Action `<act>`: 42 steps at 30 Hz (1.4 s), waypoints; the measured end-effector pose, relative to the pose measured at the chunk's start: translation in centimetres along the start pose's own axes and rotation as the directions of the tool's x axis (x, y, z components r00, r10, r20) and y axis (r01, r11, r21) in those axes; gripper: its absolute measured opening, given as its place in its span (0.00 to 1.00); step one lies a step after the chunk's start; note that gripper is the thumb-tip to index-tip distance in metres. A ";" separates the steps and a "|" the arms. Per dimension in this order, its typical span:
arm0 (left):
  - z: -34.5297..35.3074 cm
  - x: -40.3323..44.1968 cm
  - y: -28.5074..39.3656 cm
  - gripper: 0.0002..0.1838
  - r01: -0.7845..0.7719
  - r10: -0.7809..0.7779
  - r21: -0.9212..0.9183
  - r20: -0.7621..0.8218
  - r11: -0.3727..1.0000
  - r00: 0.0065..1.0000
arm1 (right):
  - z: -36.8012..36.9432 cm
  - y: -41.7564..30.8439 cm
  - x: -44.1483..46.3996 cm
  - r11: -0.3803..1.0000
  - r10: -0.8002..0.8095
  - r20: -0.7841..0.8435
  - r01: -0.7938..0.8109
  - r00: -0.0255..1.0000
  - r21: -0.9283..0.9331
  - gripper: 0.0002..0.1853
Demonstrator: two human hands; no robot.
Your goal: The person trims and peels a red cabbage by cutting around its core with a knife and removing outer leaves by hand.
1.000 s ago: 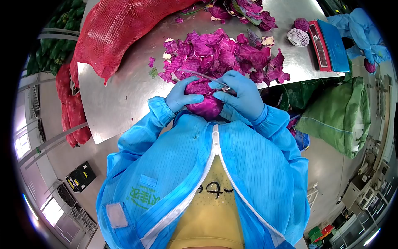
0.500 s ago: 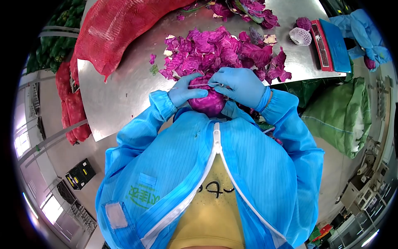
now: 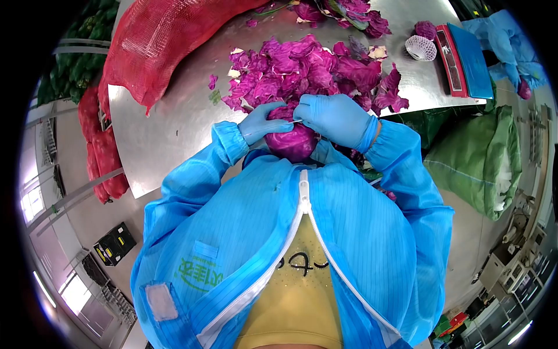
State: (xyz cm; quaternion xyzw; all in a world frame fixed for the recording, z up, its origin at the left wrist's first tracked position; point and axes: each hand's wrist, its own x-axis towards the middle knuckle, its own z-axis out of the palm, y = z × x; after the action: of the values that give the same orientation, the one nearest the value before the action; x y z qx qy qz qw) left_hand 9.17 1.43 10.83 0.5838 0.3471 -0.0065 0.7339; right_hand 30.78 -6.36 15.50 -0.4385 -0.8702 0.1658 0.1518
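Observation:
A round red cabbage point(image 3: 292, 144) sits at the near edge of the metal table, close to my jacket. My left hand point(image 3: 263, 123), in a blue glove, grips its left side, the thumb lying across the top. Over the cabbage's upper right, my right hand point(image 3: 336, 119), also gloved, is closed in a pinch. A thin pale strip point(image 3: 298, 121) shows at its fingertips; what it belongs to is hidden. Just beyond both hands lies a heap of loose purple cabbage leaves point(image 3: 302, 67).
A full red mesh sack point(image 3: 157, 46) lies across the table point(image 3: 151, 139) at left. At back right are a white foam net point(image 3: 421, 48), another red cabbage point(image 3: 425, 29) and a red-and-blue box point(image 3: 468, 61). A green sack point(image 3: 479, 163) stands at right; a co-worker's blue sleeve point(image 3: 505, 43) shows behind.
My right hand has drawn its fingers tighter together. The long thin pale line seen across the cabbage earlier now shows only as a short piece. The cabbage has barely moved.

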 end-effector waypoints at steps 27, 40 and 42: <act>0.8 -0.4 1.9 0.43 -0.029 0.030 0.038 -0.004 0.999 1.000 | 2.3 0.1 -2.0 0.497 0.595 0.017 -0.384 0.804 0.778 0.27; 0.8 0.5 0.5 0.53 0.047 -0.036 0.187 -0.060 0.981 0.998 | -0.3 0.3 -1.2 0.329 0.455 0.362 -0.532 0.814 0.781 0.11; 1.1 0.3 1.1 0.52 0.047 -0.040 0.171 -0.049 0.984 0.998 | -0.2 0.0 -1.2 0.331 0.500 0.350 -0.548 0.792 0.768 0.11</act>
State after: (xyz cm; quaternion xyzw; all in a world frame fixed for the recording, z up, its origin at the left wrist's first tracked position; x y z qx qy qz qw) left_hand 10.40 0.94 11.65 0.6374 0.3746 -0.0392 0.6722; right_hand 31.52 -7.28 15.49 -0.5601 -0.4926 0.6134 0.2594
